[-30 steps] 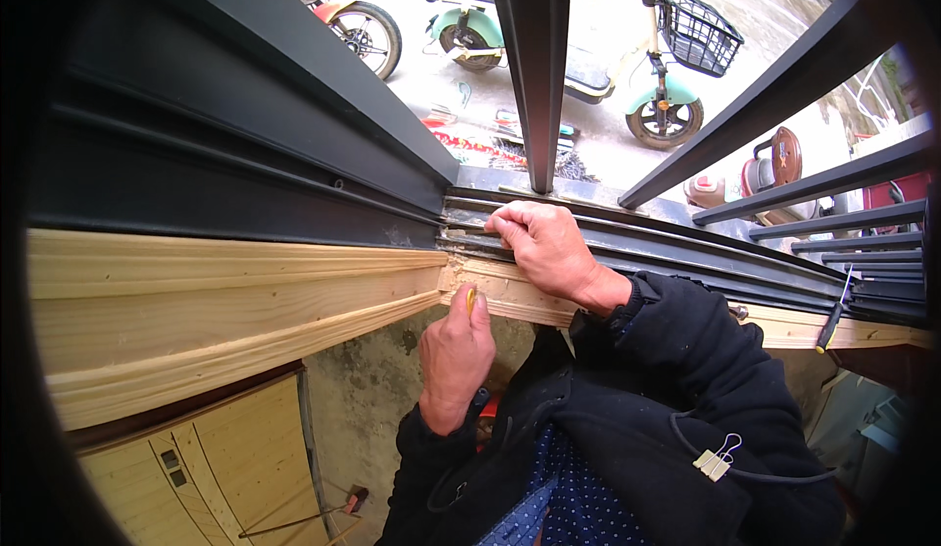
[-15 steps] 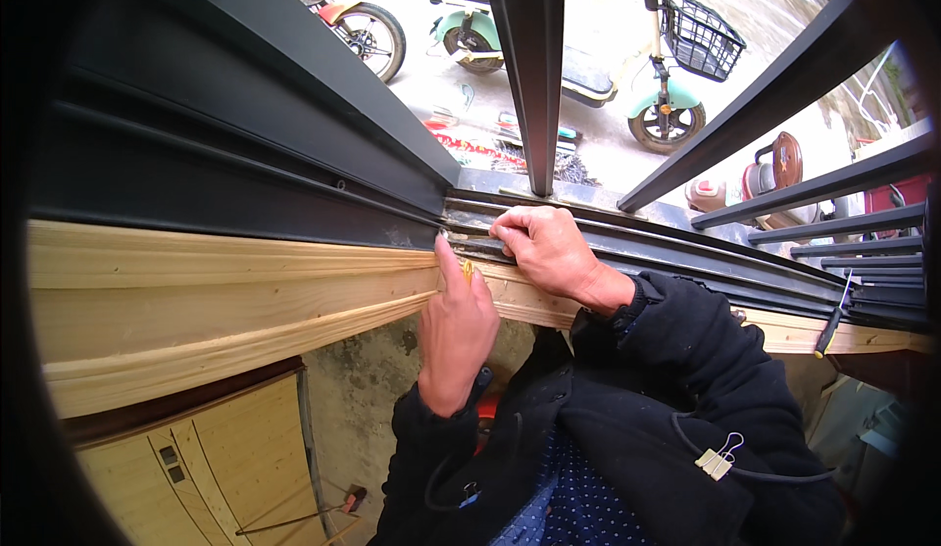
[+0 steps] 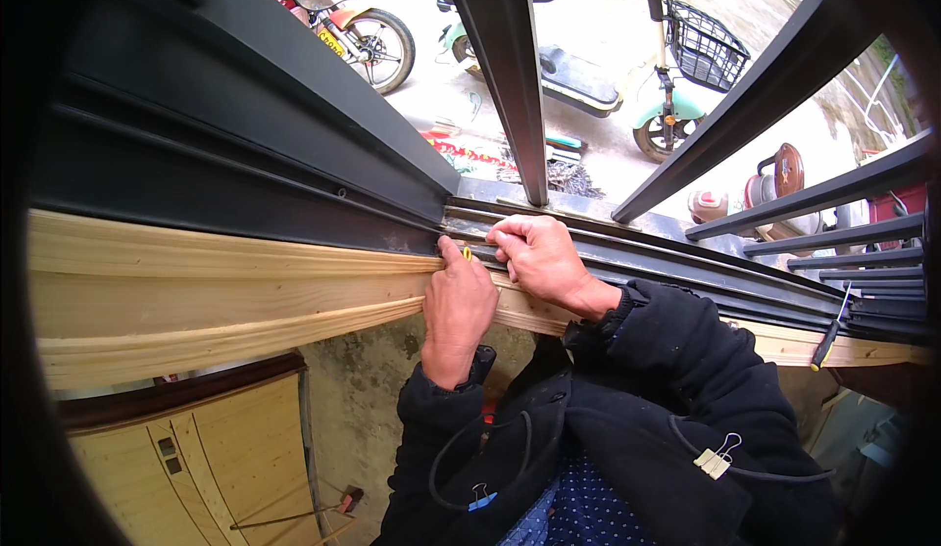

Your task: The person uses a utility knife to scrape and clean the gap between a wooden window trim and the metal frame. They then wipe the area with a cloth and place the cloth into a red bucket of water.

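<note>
My left hand (image 3: 459, 301) rests at the corner where the wooden sill trim (image 3: 225, 272) meets the dark metal window frame (image 3: 255, 188). Its index fingertip touches the frame's lower corner, while the other fingers curl in. A bit of something yellow (image 3: 468, 253) shows at those fingers; its kind I cannot make out. Just to the right, my right hand (image 3: 545, 257) is over the sliding window track (image 3: 637, 255), thumb and fingers pinched together. Whatever sits in that pinch is hidden or too small to name.
A screwdriver (image 3: 831, 333) with a black and yellow handle leans on the track at the right. Dark window bars (image 3: 510, 75) rise beyond my hands. Outside stand a scooter with a basket (image 3: 704, 46) and a red motorbike (image 3: 377, 51). Wooden doors (image 3: 196, 458) are at lower left.
My view has shifted slightly. Both hands stay at the same corner of the track, with the left fingers curled a little more. The right hand keeps its pinch.
</note>
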The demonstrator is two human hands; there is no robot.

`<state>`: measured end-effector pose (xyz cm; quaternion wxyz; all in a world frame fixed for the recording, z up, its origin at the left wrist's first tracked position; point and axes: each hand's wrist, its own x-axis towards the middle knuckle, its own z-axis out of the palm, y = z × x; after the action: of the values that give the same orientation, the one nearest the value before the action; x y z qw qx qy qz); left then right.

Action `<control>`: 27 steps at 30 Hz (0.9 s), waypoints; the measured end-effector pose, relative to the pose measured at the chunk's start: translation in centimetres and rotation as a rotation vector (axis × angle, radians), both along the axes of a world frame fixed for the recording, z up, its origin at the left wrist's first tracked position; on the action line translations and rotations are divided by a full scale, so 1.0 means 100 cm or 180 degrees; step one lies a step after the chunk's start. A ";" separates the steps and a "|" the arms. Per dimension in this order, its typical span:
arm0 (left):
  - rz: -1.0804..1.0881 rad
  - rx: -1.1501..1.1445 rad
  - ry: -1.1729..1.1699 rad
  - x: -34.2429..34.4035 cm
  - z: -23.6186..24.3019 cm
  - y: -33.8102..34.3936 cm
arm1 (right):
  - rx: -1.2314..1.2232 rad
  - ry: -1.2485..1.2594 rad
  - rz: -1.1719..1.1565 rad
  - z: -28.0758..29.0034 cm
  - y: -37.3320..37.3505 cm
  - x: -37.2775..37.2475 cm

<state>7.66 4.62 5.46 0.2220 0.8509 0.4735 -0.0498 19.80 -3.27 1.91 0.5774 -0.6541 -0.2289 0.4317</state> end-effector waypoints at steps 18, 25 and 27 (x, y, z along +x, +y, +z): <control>-0.0500 0.0320 -0.0490 -0.031 0.014 -0.036 | 0.0603 -0.1026 0.0058 0.021 -0.047 -0.011; -0.0250 0.0384 -0.0389 -0.099 0.034 -0.043 | 0.1074 -0.2256 0.1109 0.020 -0.058 -0.031; -0.0145 0.0418 -0.0464 -0.105 0.033 -0.039 | 0.1092 -0.2287 0.0890 0.022 -0.058 -0.026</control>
<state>-2.85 0.73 8.72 0.1984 0.8755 0.4389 0.0382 17.25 -9.05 4.06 0.4973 -0.6200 -0.5708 0.2060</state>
